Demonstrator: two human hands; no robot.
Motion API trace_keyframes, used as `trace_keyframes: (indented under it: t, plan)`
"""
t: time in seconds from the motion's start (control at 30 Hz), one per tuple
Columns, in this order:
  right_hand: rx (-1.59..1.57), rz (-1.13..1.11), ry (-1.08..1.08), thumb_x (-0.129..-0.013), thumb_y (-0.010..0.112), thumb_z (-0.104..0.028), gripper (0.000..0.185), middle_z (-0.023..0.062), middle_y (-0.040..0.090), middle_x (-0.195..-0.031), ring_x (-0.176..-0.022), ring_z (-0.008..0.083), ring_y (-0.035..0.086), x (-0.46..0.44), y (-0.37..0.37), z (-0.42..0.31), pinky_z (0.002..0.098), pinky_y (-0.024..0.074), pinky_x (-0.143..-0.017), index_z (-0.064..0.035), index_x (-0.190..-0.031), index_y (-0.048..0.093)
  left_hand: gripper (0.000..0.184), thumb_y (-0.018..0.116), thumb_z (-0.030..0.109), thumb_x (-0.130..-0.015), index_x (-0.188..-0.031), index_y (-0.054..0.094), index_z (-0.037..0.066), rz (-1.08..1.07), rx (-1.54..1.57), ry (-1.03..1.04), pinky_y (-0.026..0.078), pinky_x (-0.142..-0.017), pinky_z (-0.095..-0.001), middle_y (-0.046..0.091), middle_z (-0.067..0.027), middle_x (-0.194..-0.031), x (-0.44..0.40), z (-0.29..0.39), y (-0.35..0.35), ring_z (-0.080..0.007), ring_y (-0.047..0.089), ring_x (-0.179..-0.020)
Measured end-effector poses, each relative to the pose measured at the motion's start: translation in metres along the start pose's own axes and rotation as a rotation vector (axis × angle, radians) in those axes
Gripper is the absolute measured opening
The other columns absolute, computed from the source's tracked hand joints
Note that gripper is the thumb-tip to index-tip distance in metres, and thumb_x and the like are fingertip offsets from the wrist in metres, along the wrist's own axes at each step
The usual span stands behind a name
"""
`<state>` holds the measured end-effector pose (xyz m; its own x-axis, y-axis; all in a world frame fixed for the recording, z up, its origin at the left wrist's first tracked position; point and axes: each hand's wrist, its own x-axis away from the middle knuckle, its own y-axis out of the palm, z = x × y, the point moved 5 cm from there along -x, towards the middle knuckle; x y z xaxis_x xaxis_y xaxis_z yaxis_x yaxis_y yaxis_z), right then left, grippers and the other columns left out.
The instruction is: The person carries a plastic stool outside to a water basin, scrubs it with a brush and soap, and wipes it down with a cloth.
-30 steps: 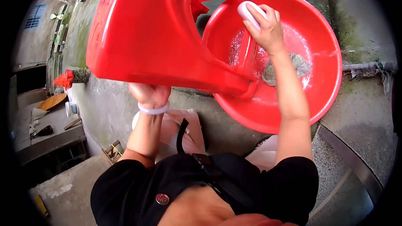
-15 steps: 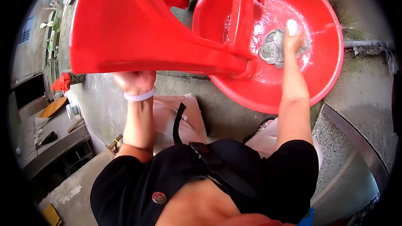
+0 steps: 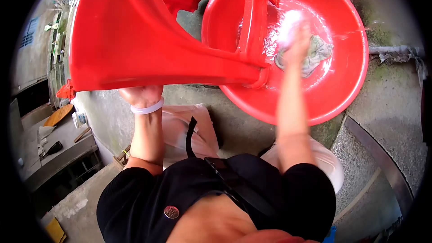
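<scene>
A red plastic stool (image 3: 126, 40) lies tipped on its side, its legs reaching over a wide red basin (image 3: 355, 72). My left hand (image 3: 143, 96), with a pale bangle at the wrist, grips the stool from below; its fingers are hidden behind the plastic. Inside the basin, a wet greyish-green cloth (image 3: 317, 56) rests in shallow water. Over the water, beside the cloth's left part, my right hand (image 3: 294, 45) is smeared by motion and bright glare, so its fingers cannot be made out.
A pale pipe (image 3: 396, 50) runs along the concrete to the right of the basin. At left stands a ledge with a wooden board (image 3: 58, 114) and a white tub (image 3: 79, 119). A metal-edged strip (image 3: 382, 153) curves at lower right.
My right hand has moved left, off the middle of the cloth, and the cloth shows more spread out. The stool, with my left hand on it, has shifted slightly left and down in view.
</scene>
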<state>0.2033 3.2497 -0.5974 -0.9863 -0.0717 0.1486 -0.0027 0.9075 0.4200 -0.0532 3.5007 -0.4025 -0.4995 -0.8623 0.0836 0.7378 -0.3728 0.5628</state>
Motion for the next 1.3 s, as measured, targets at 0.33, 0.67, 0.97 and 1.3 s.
trace_keyframes:
  t: [0.33, 0.67, 0.97, 1.3]
  plan:
    - [-0.215, -0.419, 0.08, -0.088, 0.062, -0.022, 0.046, 0.0135, 0.062, -0.114, -0.105, 0.0169, 0.059, -0.134, 0.109, 0.057, 0.0213, 0.0444, -0.093, 0.0038, -0.124, 0.051, 0.045, 0.043, 0.037, -0.094, -0.125, 0.047, 0.005, -0.125, -0.027, 0.008, 0.041, -0.098, -0.0503, 0.051, -0.0099, -0.127, 0.005, -0.005, 0.001, -0.0319, 0.048, -0.116]
    - [0.034, -0.023, -0.032, -0.091, 0.056, -0.007, 0.041, 0.0152, 0.056, -0.123, -0.11, 0.0172, 0.056, 0.064, 0.029, 0.035, 0.0275, 0.0453, -0.092, 0.0081, -0.128, 0.048, 0.047, 0.045, 0.038, -0.093, -0.127, 0.046, 0.005, -0.238, 0.13, -0.052, 0.04, -0.098, -0.0504, 0.05, -0.0109, -0.129, 0.01, -0.007, 0.014, -0.0323, 0.048, -0.117]
    - [-0.013, 0.017, 0.065, -0.087, 0.063, -0.019, 0.029, 0.0067, 0.063, -0.096, -0.08, 0.0116, 0.06, -0.03, 0.069, 0.028, 0.0248, 0.0477, -0.065, 0.0005, -0.109, 0.06, 0.042, 0.046, 0.034, -0.092, -0.121, 0.049, 0.004, -0.02, -0.048, 0.099, 0.046, -0.092, -0.0469, 0.054, -0.0104, -0.122, 0.005, -0.007, 0.022, -0.0307, 0.053, -0.109]
    - [0.754, 0.313, -0.22, -0.085, 0.063, -0.024, 0.046, 0.0223, 0.054, -0.108, -0.1, 0.0338, 0.052, 0.147, -0.007, 0.057, 0.0428, 0.0442, -0.085, -0.0033, -0.124, 0.052, 0.036, 0.054, 0.027, -0.089, -0.115, 0.056, 0.002, -0.2, 0.23, -0.116, 0.043, -0.098, -0.0478, 0.059, -0.0117, -0.118, -0.004, -0.007, 0.023, -0.0302, 0.053, -0.111]
